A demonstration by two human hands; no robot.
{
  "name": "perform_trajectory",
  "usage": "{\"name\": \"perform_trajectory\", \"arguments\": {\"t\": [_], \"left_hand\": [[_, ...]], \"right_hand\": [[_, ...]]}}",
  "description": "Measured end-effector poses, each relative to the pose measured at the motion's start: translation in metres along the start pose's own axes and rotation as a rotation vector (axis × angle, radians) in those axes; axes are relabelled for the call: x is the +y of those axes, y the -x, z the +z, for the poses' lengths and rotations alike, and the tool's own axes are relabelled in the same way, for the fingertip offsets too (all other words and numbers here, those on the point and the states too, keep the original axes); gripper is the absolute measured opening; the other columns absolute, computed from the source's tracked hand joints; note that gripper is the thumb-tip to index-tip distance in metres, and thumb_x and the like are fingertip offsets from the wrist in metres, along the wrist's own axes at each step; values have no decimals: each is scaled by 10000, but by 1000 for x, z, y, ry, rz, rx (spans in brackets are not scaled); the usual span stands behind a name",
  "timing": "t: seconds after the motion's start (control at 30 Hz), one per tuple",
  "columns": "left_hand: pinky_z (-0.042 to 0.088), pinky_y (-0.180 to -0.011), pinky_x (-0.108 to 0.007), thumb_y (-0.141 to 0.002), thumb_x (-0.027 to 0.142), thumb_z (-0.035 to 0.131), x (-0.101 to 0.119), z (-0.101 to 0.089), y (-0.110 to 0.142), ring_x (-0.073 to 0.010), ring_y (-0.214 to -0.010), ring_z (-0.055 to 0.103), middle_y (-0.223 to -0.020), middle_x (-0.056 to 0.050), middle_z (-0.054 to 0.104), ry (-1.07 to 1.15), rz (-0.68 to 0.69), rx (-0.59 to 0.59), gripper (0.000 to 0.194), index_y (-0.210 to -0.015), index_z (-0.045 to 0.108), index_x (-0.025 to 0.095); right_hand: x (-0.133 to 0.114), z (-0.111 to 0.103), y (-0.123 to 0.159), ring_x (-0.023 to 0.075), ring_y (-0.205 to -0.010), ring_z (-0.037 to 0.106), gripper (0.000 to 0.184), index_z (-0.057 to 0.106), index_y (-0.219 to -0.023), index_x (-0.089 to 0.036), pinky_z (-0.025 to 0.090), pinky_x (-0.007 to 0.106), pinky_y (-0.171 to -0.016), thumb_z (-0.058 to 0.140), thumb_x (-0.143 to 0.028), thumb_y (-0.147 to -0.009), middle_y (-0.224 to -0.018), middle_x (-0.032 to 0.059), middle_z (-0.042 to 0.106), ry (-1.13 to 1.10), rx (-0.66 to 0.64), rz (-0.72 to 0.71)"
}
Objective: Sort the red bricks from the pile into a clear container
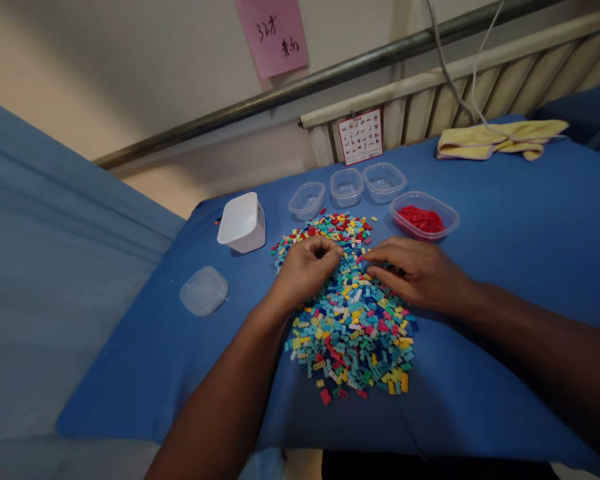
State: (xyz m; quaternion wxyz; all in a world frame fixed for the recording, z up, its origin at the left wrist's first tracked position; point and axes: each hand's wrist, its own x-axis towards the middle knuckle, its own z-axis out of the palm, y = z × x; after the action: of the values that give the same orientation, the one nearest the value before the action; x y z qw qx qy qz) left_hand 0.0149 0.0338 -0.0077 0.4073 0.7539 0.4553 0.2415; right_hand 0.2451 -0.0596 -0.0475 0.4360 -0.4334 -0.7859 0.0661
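A heap of small toy building bricks [353, 313] in blue, teal, yellow, red, pink and white spreads over the table in front of me. Over the heap's left side, my left hand [307, 265] is closed, thumb and index fingertips pressed together; anything between them is too small to make out. My right hand [415, 270] comes in from the right, low at the heap's edge. Its thumb and fingers are apart, the tips close to a few pink and blue bricks. Just beyond it stands a clear plastic tub [447, 217] holding red bricks [421, 219].
Three clear tubs stand behind the heap, one being the middle tub [347, 190]. At left are a white box [241, 223] and a clear lid [205, 291]. A picture card [361, 137] leans by the radiator; a yellow cloth [495, 140] lies at the back right.
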Motion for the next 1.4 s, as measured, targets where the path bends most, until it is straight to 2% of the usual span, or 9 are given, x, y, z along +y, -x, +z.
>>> {"name": "perform_trajectory", "arguments": {"t": [0.13, 0.33, 0.43, 0.53, 0.63, 0.8, 1.1, 1.23, 1.4], "left_hand": [[410, -649, -248, -875, 565, 828, 13, 23, 11, -105, -675, 521, -795, -5, 675, 341, -85, -116, 403, -901, 757, 170], [463, -681, -257, -844, 605, 881, 17, 26, 12, -104, -671, 554, -796, -18, 711, 442, -134, -171, 450, -913, 799, 167], [520, -779, -292, -941, 525, 802, 8, 16, 4, -150, -788, 649, -900, -39, 764, 261, 1, -94, 338, -1004, 828, 195], [535, -973, -358, -1020, 351, 683, -3, 3, -9, -223, -1047, 707, -1085, -72, 791, -190, 215, 55, 236, -1145, 841, 227], [523, -1041, -394, -1047, 272, 604, -10, -6, -23, -264, -1168, 691, -1162, -93, 780, -601, 289, -28, 285, -1210, 837, 240], [537, -905, -377, -1054, 255, 557, -2, -7, -34, -286, -1155, 700, -1192, -112, 761, -902, 294, -168, 333, -1228, 841, 249], [491, -809, -370, -986, 173, 548, 23, -9, -39, -289, -1076, 722, -1200, -109, 783, -1020, 329, -310, 319, -1152, 819, 211], [463, -766, -356, -928, 136, 549, 29, -10, -54, -273, -1017, 718, -1109, -94, 798, -994, 372, -448, 301, -1039, 817, 215], [465, -771, -336, -890, 174, 605, 30, -14, -68, -242, -882, 688, -1026, -68, 799, -947, 297, -518, 255, -1023, 816, 229]], "right_hand": [[-6, 0, -2, 226, -896, 780, 144, 773, -1182, -254, 628, 368, -800, 680, -246, -1072, -1027, 60, 830, -47, 52, 55], [-4, 2, -3, 206, -879, 782, 123, 771, -1128, -246, 595, 336, -789, 668, -218, -1068, -1004, 40, 835, -35, 79, 111], [-1, 4, -3, 192, -808, 758, 119, 760, -1044, -233, 569, 324, -744, 674, -156, -1014, -919, 22, 808, -30, 90, 151], [4, 6, -4, 193, -807, 740, 141, 745, -991, -234, 563, 327, -743, 673, -117, -961, -902, 17, 783, -62, 96, 182], [11, 7, -2, 204, -856, 737, 193, 763, -1062, -229, 572, 343, -774, 674, -103, -946, -973, 40, 785, -76, 102, 174], [18, 5, 2, 200, -837, 721, 147, 774, -1053, -229, 556, 345, -771, 668, -144, -997, -925, 34, 767, -66, 76, 173], [17, 10, 1, 207, -867, 756, 168, 785, -1083, -230, 592, 356, -783, 685, -142, -981, -969, 41, 798, -177, 128, 238], [16, 12, 2, 195, -844, 762, 134, 803, -1065, -212, 597, 338, -764, 704, -176, -982, -969, 44, 814, -257, 131, 291], [22, 16, 4, 183, -759, 743, 136, 830, -1071, -229, 587, 328, -719, 718, -270, -1005, -896, 18, 818, -307, 115, 369]]}}
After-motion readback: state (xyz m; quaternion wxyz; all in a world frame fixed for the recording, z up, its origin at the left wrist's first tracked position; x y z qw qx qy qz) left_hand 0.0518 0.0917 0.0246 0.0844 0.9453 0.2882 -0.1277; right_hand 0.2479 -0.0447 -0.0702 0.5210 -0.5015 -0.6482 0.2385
